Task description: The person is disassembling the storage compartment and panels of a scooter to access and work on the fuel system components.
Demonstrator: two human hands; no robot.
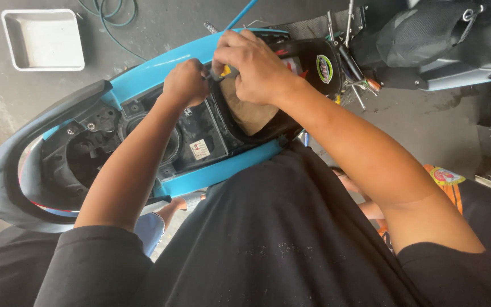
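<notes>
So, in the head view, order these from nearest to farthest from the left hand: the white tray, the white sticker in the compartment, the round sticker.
From the left hand:
1. White sticker, just below it.
2. Round sticker, off to the right.
3. White tray, far upper left on the floor.

The floor [421, 122] is grey concrete, stained and patchy, dullest toward the left edge. A shallow white square tray [43, 38] sits on it at the top left corner, with a loop of green hose [109, 14] lying just beside it. Light is even and soft, casting only faint shadows.
</notes>
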